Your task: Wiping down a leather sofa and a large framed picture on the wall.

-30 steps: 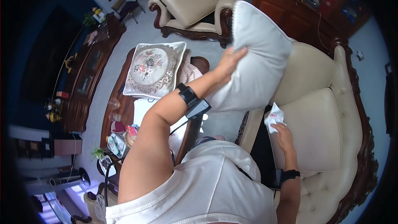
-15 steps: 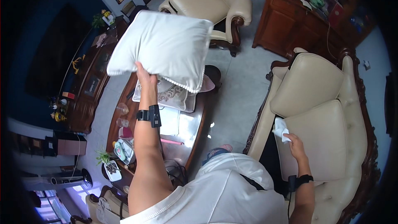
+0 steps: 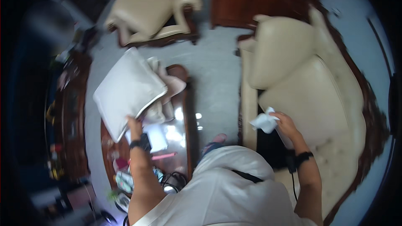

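A white cushion (image 3: pixel 130 92) with trimmed edges is over the far end of the wooden coffee table (image 3: pixel 184 100), against other cushions (image 3: pixel 172 84) piled there. My left hand (image 3: pixel 134 126) is closed on its near edge. Whether the cushion rests fully on the pile I cannot tell. Out to the right, my right hand (image 3: pixel 287 124) pinches a crumpled white cloth (image 3: pixel 265 121), soft and thin, over the cream sofa. Just beyond that hand lies a cream seat cushion (image 3: pixel 307 96), tilted out of its place, with the sofa's dark base (image 3: pixel 271 148) exposed beside it.
Another cream cushion (image 3: pixel 282 50) leans at the sofa's far end. A cream armchair (image 3: pixel 142 10) stands beyond the table, and a wooden cabinet (image 3: pixel 247 2) at the back. Papers (image 3: pixel 157 137), a pink stick (image 3: pixel 164 156) and several small items crowd the table's near part.
My left hand has brought the white cushion down and nearer, toward the pile. My right hand has moved slightly, the cloth still in it. The whole view has turned, with some blur.
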Demonstrator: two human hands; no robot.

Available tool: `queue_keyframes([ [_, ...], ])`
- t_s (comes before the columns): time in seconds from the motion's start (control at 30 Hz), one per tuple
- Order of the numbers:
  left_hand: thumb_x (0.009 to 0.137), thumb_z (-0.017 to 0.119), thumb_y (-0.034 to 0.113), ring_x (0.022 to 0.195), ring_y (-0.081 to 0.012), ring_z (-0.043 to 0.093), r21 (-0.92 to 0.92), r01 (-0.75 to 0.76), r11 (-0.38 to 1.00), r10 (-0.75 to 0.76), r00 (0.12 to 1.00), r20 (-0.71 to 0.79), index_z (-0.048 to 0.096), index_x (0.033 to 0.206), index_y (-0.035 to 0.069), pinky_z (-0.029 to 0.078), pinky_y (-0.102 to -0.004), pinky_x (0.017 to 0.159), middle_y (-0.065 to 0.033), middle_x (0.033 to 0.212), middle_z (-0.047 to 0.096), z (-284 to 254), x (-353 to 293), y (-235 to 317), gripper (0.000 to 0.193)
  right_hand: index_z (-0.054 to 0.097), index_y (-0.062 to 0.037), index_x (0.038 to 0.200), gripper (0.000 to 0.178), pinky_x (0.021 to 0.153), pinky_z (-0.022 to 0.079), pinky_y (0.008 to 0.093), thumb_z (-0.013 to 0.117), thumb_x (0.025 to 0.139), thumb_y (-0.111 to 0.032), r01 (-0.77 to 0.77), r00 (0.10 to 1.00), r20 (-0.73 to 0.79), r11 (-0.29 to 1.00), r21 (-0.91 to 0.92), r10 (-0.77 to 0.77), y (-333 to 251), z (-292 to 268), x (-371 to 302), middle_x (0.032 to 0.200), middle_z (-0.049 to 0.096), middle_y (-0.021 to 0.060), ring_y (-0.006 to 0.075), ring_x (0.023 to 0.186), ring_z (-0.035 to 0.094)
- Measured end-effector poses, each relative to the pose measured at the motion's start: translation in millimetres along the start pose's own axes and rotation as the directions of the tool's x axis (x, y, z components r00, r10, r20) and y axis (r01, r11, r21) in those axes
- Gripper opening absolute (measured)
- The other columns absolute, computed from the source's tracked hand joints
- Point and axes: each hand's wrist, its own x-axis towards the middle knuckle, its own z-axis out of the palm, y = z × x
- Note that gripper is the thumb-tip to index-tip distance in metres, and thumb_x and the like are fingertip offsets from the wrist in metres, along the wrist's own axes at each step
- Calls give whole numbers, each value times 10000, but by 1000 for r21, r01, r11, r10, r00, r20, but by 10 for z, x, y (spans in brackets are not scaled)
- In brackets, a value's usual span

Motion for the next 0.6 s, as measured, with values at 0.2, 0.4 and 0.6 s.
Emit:
queue_keyframes([
  [0.2,894,560,590,852,-278,530,-507,720,473,-645,675,358,310,1424,73,481,-422,704,-163,1167,501,654,-198,619,781,647,-130,1154,432,920,471,430,503,791,55,-108,987,-112,992,70,116,328,249,-116,1107,634,184,376,1030,598],
  [0.4,944,554,479,636,-172,522,-61,741,669,-328,367,870,591,857,209,437,-335,631,9,700,572,2107,-297,1773,286,651,-172,1165,372,927,472,446,524,852,-16,-364,876,-310,928,81,370,799,437,-877,1093,653,161,377,1035,600],
  [0.6,941,599,403,681,-144,555,38,519,854,-220,294,930,614,1122,169,469,-300,667,-2,758,606,3480,-671,3130,296,625,-150,1206,410,949,470,407,506,848,10,-564,653,-386,758,327,652,920,727,-1935,1182,639,144,344,1083,603],
])
